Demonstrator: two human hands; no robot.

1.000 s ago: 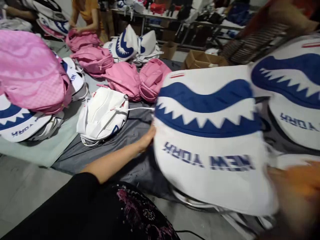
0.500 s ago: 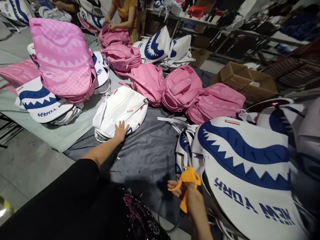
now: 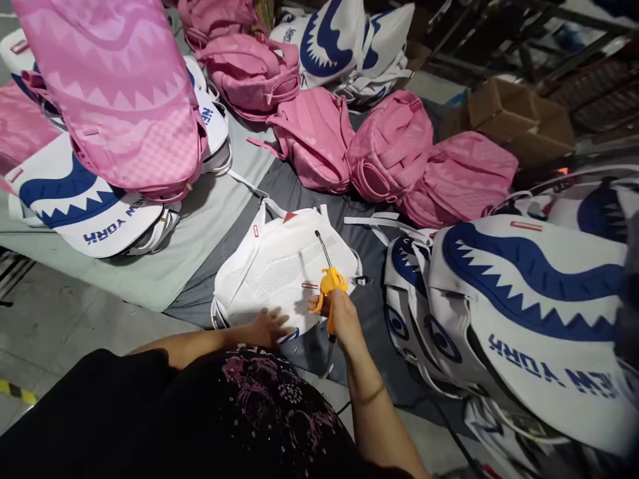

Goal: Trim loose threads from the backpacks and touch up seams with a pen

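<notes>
A white backpack (image 3: 279, 266) lies back side up on the dark grey sheet (image 3: 369, 299) just in front of me. My left hand (image 3: 267, 326) rests flat on its near edge, fingers spread. My right hand (image 3: 339, 316) grips an orange air blow gun (image 3: 328, 286) whose thin metal nozzle points up and left over the backpack's mesh panel. A hose runs down from the gun's handle.
White backpacks with a blue shark mouth and NEW YORK lettering (image 3: 529, 313) are piled at the right. Pink backpacks (image 3: 389, 150) lie beyond, and a large pink one (image 3: 120, 100) tops a stack at the left. Cardboard boxes (image 3: 519, 113) stand at the back right.
The white backpack has been dragged toward me by my left hand. My right hand has raised the orange air gun over it. The view has tilted down.
</notes>
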